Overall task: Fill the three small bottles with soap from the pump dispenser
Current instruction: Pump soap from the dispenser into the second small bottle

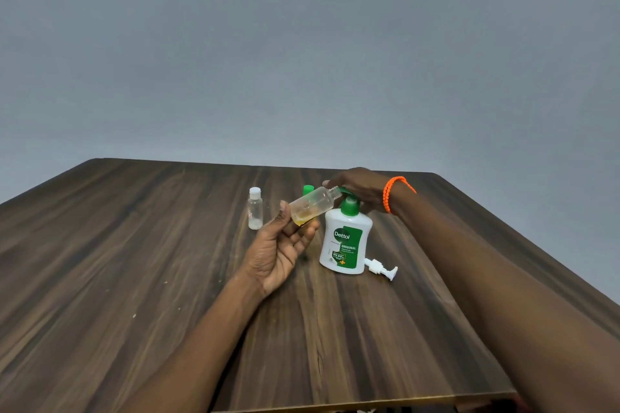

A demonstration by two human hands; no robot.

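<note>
Your left hand [281, 245] grips the tilted open bottle [312, 204], its mouth at the nozzle of the soap dispenser [345, 238]. Your right hand [359, 188] presses the pump with relaxed fingers. A capped bottle [255, 209] stands at nine o'clock of the dispenser.

A clear uncapped bottle [311, 207], amber soap at its bottom, tilts against the green spout of the upright white Dettol dispenser [346, 242]; a white-capped bottle [255, 208] stands left.

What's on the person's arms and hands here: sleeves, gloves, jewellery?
Both forearms are bare: no sleeves and no gloves in view. The right wrist carries an orange braided cord bracelet with a loose strand. The left hand shows no ring, watch or band.
</note>
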